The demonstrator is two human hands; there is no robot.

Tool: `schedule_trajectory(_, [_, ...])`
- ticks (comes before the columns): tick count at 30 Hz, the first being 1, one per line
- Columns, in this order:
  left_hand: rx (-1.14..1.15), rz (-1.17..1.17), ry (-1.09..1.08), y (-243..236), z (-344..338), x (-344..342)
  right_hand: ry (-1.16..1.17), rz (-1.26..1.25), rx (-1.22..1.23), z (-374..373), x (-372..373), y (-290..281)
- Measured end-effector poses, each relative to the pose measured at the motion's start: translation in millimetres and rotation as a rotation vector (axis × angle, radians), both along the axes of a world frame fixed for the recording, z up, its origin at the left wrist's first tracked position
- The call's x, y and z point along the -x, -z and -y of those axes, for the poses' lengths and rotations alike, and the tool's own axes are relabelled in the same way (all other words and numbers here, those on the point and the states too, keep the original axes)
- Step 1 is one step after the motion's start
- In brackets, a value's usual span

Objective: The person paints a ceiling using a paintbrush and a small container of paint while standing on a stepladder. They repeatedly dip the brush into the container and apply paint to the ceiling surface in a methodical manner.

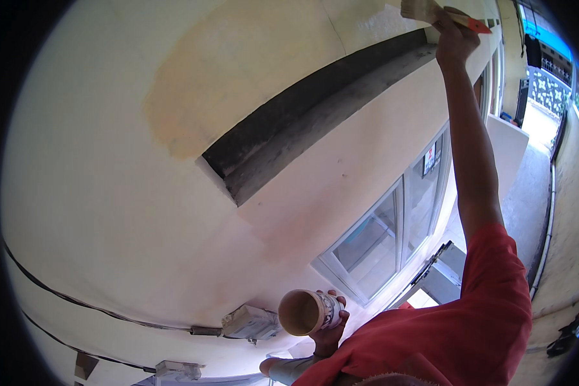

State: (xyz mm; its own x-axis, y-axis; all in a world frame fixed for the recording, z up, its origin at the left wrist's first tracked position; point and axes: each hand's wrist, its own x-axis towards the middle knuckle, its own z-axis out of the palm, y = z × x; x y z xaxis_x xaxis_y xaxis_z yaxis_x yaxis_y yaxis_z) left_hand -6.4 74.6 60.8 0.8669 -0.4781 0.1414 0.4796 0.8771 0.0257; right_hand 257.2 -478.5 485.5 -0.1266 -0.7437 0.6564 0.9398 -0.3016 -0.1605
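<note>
One flat brush with pale bristles and red-tipped wooden handle (423,10): right hand (457,45) clenched round it, bristles jutting left of fingers, tip right. Cream painted wall (96,161) behind; contact unclear. Left hand (330,336) grasps round beige cup with patterned outside (299,303) by its side, mouth toward camera.

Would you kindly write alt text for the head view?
A person in a red shirt holds a paintbrush high in the right hand and an open cup lower in the left hand, beside a patchy yellowish wall. A dark strip slants above a white-framed window.
</note>
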Motion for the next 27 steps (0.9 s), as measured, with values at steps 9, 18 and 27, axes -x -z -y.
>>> schedule_trajectory(9, [-0.011,-0.052,0.068,-4,14,-7,-0.652,-0.425,-0.269,-111,134,200])
schedule_trajectory(18, [-0.061,-0.126,0.038,-4,16,-16,-1.018,-0.765,-0.485,-214,187,297])
schedule_trajectory(27, [-0.253,-0.175,-0.013,11,19,-28,-0.732,-0.681,0.048,-253,220,247])
